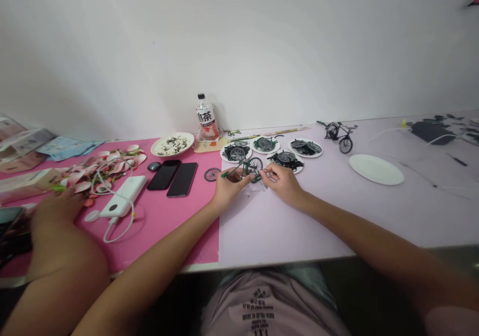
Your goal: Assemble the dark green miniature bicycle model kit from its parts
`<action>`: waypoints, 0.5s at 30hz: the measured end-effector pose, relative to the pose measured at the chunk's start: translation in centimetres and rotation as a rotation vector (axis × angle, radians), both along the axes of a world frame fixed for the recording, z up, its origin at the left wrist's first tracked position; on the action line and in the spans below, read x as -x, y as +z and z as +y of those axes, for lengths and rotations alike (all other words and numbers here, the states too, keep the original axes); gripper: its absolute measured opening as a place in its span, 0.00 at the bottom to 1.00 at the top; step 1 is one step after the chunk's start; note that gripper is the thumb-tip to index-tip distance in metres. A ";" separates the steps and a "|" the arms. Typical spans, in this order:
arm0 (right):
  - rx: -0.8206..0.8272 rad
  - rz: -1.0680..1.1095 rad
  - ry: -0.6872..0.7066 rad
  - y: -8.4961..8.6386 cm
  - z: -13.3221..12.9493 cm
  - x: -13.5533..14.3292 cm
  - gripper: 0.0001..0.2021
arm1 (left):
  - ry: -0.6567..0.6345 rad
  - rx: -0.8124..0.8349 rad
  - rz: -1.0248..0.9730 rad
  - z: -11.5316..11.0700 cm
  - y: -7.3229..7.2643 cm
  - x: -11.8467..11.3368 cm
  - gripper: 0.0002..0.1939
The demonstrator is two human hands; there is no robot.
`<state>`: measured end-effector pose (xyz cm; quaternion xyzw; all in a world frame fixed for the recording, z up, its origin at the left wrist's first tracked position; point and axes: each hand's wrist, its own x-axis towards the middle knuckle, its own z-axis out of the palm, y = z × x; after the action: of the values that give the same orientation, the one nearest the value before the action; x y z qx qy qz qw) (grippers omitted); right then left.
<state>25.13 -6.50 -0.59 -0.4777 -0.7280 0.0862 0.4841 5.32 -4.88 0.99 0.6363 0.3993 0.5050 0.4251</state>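
Note:
My left hand is closed around a small model bicycle with a green frame, its spoked wheel standing up beside the fingertips. Right up against that bicycle, my right hand has its thumb and fingers pinched together; whatever lies between them is too small to make out. A loose spoked wheel rests on the table just left of my left hand. Behind both hands, white plates hold bicycle parts: dark wheels, green frames, grey wheels and more black pieces.
A complete black model bicycle stands at the back right, near a bare white plate. Leftward are two phones, a power bank, a bowl, a bottle and petals. Another person's arm reaches in.

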 end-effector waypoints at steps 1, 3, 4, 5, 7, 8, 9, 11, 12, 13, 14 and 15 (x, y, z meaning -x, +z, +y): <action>-0.004 0.000 0.000 0.0 0.0 0.0 0.11 | -0.003 0.003 -0.003 0.0 0.1 0.0 0.22; -0.012 0.004 0.003 -0.1 0.0 0.0 0.11 | -0.005 0.004 -0.007 -0.1 0.2 0.0 0.23; -0.012 0.007 0.006 -0.1 0.0 0.0 0.11 | -0.007 0.004 -0.006 -0.1 0.2 0.0 0.23; -0.011 0.012 0.008 -0.1 0.0 0.0 0.11 | -0.011 0.005 -0.006 -0.2 0.3 0.0 0.23; -0.008 0.014 0.005 -0.1 0.0 0.0 0.11 | -0.015 0.005 -0.005 -0.2 0.4 0.0 0.23; -0.007 0.013 0.003 0.0 0.0 0.0 0.11 | -0.016 0.004 -0.003 -0.2 0.4 0.0 0.24; -0.004 0.014 0.003 0.0 0.0 0.1 0.11 | -0.016 0.003 -0.001 -0.2 0.4 0.0 0.24; -0.002 0.017 0.005 0.0 0.0 0.1 0.10 | -0.011 -0.004 0.005 -0.2 0.2 0.0 0.23; -0.001 0.018 0.007 0.0 0.0 0.1 0.10 | -0.009 -0.010 0.012 -0.2 0.2 0.0 0.23; -0.002 0.018 0.007 0.0 0.0 0.1 0.10 | -0.006 -0.018 0.022 -0.1 0.1 0.1 0.22; -0.005 0.017 0.005 0.0 0.0 0.1 0.10 | -0.002 -0.028 0.034 -0.1 0.0 0.1 0.22; -0.008 0.017 0.002 -0.1 0.0 0.1 0.10 | 0.003 -0.040 0.048 -0.1 -0.1 0.1 0.21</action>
<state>25.06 -6.47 -0.66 -0.4743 -0.7248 0.0879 0.4919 5.19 -4.95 0.92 0.6558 0.4002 0.4983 0.4019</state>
